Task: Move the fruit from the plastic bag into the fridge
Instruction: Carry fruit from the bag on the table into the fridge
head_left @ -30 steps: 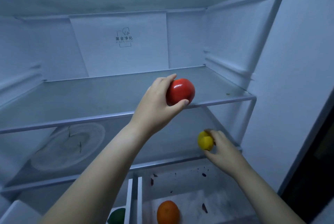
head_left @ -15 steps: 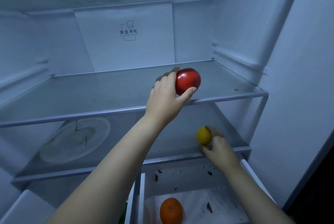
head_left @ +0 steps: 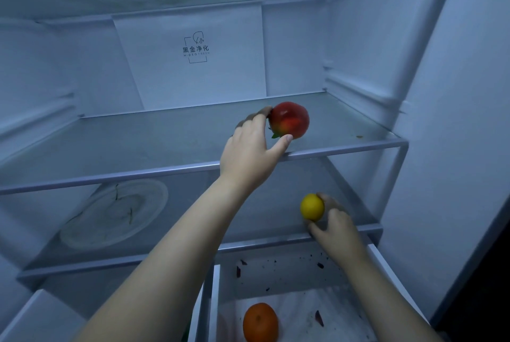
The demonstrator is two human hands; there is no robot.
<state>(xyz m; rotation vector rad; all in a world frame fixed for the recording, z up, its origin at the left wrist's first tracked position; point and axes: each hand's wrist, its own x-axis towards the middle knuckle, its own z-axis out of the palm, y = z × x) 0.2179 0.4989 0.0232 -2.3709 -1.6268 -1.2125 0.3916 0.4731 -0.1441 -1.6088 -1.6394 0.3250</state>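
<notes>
Inside the open fridge, my left hand [head_left: 249, 148] wraps thumb and fingers around a red apple [head_left: 289, 120] that sits on the middle glass shelf [head_left: 138, 143], near its front edge. My right hand [head_left: 335, 227] grips a small yellow lemon [head_left: 311, 207] low over the right front of the lower glass shelf [head_left: 270, 203]. An orange [head_left: 260, 322] lies in the right crisper drawer [head_left: 289, 272] below. No plastic bag is in view.
A round plate [head_left: 114, 212] shows through the glass on the lower shelf at left. Dark crumbs speckle the right drawer. The fridge's right wall [head_left: 358, 46] stands close to the apple; a second drawer [head_left: 41, 314] sits bottom left.
My left hand has carried the apple forward and down onto the middle shelf. My right hand has pushed the lemon deeper over the lower shelf. The camera has moved closer.
</notes>
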